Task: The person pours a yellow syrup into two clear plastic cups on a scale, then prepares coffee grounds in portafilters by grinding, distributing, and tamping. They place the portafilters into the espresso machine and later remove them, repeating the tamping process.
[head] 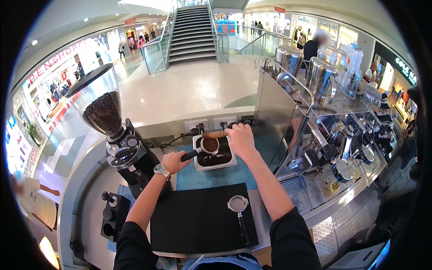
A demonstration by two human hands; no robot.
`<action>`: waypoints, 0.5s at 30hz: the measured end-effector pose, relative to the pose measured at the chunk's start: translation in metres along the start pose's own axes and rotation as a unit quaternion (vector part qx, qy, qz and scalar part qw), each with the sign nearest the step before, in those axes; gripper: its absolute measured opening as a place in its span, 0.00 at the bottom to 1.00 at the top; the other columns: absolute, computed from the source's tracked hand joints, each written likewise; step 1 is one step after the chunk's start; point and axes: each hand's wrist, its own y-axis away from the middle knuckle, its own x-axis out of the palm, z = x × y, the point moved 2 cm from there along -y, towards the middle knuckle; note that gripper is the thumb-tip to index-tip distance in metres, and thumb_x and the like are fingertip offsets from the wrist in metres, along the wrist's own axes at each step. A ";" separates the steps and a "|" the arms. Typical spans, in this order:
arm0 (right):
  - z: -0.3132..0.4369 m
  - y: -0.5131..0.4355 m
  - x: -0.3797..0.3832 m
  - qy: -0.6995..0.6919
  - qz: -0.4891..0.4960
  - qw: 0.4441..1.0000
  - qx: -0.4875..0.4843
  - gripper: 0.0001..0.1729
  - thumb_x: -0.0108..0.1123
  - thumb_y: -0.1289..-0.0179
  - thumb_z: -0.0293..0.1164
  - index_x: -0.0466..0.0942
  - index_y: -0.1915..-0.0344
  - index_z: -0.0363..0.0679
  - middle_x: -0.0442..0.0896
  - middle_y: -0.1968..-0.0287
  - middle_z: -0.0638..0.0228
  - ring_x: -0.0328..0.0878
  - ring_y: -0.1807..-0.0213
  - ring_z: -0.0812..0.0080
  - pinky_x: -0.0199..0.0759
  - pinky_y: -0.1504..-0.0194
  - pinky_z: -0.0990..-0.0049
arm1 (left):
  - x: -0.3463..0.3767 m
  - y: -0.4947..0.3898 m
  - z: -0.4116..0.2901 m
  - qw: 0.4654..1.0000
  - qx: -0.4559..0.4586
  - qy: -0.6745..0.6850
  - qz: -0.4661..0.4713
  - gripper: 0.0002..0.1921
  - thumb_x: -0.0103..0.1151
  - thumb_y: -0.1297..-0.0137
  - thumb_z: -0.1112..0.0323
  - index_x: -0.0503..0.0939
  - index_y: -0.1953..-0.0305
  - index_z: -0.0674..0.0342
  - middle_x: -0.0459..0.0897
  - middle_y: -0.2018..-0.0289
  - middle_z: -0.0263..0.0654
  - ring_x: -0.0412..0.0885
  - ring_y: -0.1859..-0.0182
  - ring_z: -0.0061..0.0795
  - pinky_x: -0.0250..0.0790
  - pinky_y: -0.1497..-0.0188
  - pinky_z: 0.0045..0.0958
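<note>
My left hand [174, 162] grips the black handle of a portafilter [199, 152]. Its basket holds brown coffee grounds [210, 145], and it is held over a rectangular metal container [216, 166] with dark contents and some pale residue. In my right hand [242, 139] is a wooden-handled brush [216, 134], its bristle end pointing left just above the basket's far rim; whether it touches the rim I cannot tell. A second portafilter [239, 209] with an empty-looking basket lies on a black rubber mat [199, 219] nearer to me.
A coffee grinder [126, 152] with a hopper of beans stands left. An espresso machine [324, 158] carrying metal pitchers [320, 77] flanks the right. Blue cloth [189, 179] lies under the container. A black tool stand [113, 214] sits lower left. Power sockets [195, 125] line the back ledge.
</note>
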 end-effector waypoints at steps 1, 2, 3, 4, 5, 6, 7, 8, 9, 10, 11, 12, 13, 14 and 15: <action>0.002 0.003 0.001 -0.032 -0.013 0.999 -0.034 0.09 0.55 0.58 0.26 0.78 0.72 0.45 0.77 0.69 0.65 0.71 0.60 0.65 0.58 0.57 0.68 | 0.000 0.000 0.000 1.000 -0.004 -0.003 0.007 0.22 0.53 0.46 0.43 0.78 0.64 0.55 0.80 0.77 0.44 0.78 0.72 0.45 0.69 0.71 0.41; 0.000 0.006 0.001 -0.007 -0.013 1.000 -0.002 0.09 0.55 0.58 0.27 0.78 0.72 0.46 0.77 0.69 0.65 0.71 0.60 0.65 0.58 0.58 0.67 | 0.000 0.000 0.000 1.000 -0.001 0.004 0.003 0.22 0.53 0.46 0.42 0.78 0.63 0.55 0.80 0.77 0.44 0.78 0.72 0.45 0.69 0.71 0.41; -0.002 0.011 0.003 -0.003 0.004 0.999 0.046 0.09 0.55 0.58 0.27 0.78 0.72 0.46 0.77 0.69 0.65 0.71 0.61 0.65 0.58 0.58 0.67 | 0.000 0.000 0.000 1.000 -0.001 0.008 0.000 0.22 0.53 0.47 0.42 0.78 0.63 0.55 0.80 0.77 0.44 0.78 0.72 0.45 0.69 0.71 0.41; -0.005 0.019 0.002 -0.012 0.009 0.998 0.069 0.09 0.55 0.57 0.27 0.78 0.72 0.46 0.77 0.69 0.66 0.71 0.61 0.65 0.58 0.58 0.67 | 0.000 0.000 0.000 1.000 -0.008 0.010 -0.002 0.22 0.53 0.47 0.42 0.78 0.63 0.56 0.80 0.77 0.44 0.78 0.72 0.45 0.69 0.71 0.41; -0.009 0.028 0.003 -0.011 0.021 0.994 0.103 0.09 0.54 0.56 0.27 0.78 0.71 0.46 0.77 0.69 0.66 0.71 0.61 0.65 0.58 0.58 0.67 | -0.001 0.000 0.000 1.000 -0.007 0.014 -0.010 0.22 0.53 0.47 0.42 0.78 0.63 0.56 0.80 0.77 0.44 0.78 0.72 0.45 0.69 0.71 0.41; -0.010 0.040 0.003 -0.035 0.032 0.993 0.108 0.08 0.54 0.55 0.27 0.78 0.71 0.46 0.77 0.69 0.65 0.71 0.61 0.65 0.58 0.58 0.67 | -0.001 0.001 0.000 1.000 -0.012 0.015 -0.014 0.22 0.53 0.47 0.42 0.77 0.63 0.56 0.80 0.77 0.44 0.78 0.72 0.45 0.69 0.71 0.41; -0.012 0.053 0.004 -0.049 0.048 0.990 0.125 0.08 0.54 0.54 0.27 0.78 0.71 0.46 0.77 0.69 0.65 0.71 0.61 0.65 0.59 0.58 0.66 | -0.002 0.001 0.001 1.000 -0.021 0.010 -0.012 0.23 0.53 0.47 0.42 0.77 0.63 0.56 0.80 0.77 0.44 0.78 0.72 0.45 0.70 0.71 0.41; -0.013 0.062 0.006 -0.055 0.080 0.984 0.152 0.07 0.53 0.52 0.27 0.78 0.71 0.46 0.77 0.69 0.65 0.72 0.61 0.64 0.59 0.58 0.66 | -0.002 0.002 0.001 1.000 -0.021 0.012 -0.015 0.23 0.53 0.47 0.42 0.77 0.62 0.56 0.80 0.77 0.44 0.78 0.72 0.45 0.70 0.70 0.41; -0.013 0.067 0.007 -0.070 0.059 0.984 0.153 0.07 0.53 0.51 0.28 0.78 0.70 0.46 0.77 0.70 0.65 0.72 0.61 0.64 0.59 0.59 0.66 | -0.002 0.002 0.001 1.000 -0.027 0.008 -0.012 0.23 0.53 0.47 0.42 0.77 0.62 0.55 0.80 0.77 0.44 0.78 0.72 0.45 0.70 0.70 0.41; -0.012 0.072 0.008 -0.078 0.055 0.982 0.164 0.08 0.53 0.50 0.28 0.79 0.70 0.46 0.77 0.70 0.65 0.72 0.61 0.64 0.59 0.59 0.65 | -0.002 0.002 0.001 0.999 -0.036 -0.002 -0.007 0.23 0.53 0.47 0.42 0.77 0.62 0.55 0.80 0.77 0.44 0.78 0.72 0.45 0.70 0.70 0.41; -0.010 0.075 0.008 -0.082 0.046 0.980 0.176 0.08 0.53 0.49 0.28 0.79 0.69 0.46 0.77 0.70 0.65 0.72 0.61 0.64 0.59 0.59 0.65 | -0.003 0.001 0.000 0.999 -0.034 0.007 -0.007 0.23 0.53 0.47 0.42 0.77 0.62 0.55 0.80 0.77 0.44 0.78 0.72 0.45 0.70 0.70 0.41; -0.007 0.076 0.009 -0.077 0.048 0.980 0.177 0.08 0.53 0.49 0.29 0.79 0.68 0.46 0.77 0.70 0.65 0.72 0.61 0.64 0.59 0.59 0.65 | -0.003 0.001 0.000 0.999 -0.035 0.009 -0.004 0.23 0.53 0.47 0.42 0.77 0.62 0.55 0.80 0.77 0.44 0.78 0.72 0.45 0.70 0.70 0.41; -0.003 0.076 0.010 -0.067 0.045 0.981 0.178 0.09 0.53 0.48 0.29 0.79 0.67 0.47 0.77 0.70 0.65 0.72 0.61 0.63 0.59 0.60 0.65 | -0.002 0.000 0.000 0.999 -0.038 0.009 0.002 0.23 0.53 0.47 0.42 0.77 0.62 0.55 0.80 0.77 0.44 0.78 0.71 0.46 0.70 0.70 0.41; 0.000 0.075 0.008 -0.058 0.014 0.986 0.156 0.09 0.53 0.48 0.29 0.79 0.67 0.47 0.77 0.70 0.65 0.72 0.61 0.63 0.59 0.60 0.64 | -0.002 0.000 -0.001 0.999 -0.033 0.013 -0.005 0.23 0.53 0.47 0.42 0.77 0.62 0.55 0.80 0.77 0.44 0.78 0.71 0.46 0.70 0.70 0.41; 0.002 0.075 0.009 -0.065 0.052 0.979 0.186 0.10 0.52 0.48 0.29 0.79 0.65 0.47 0.77 0.69 0.64 0.72 0.61 0.63 0.59 0.59 0.64 | -0.002 0.000 -0.001 0.999 -0.031 0.013 -0.009 0.23 0.53 0.47 0.42 0.77 0.62 0.55 0.80 0.77 0.44 0.78 0.71 0.46 0.70 0.70 0.41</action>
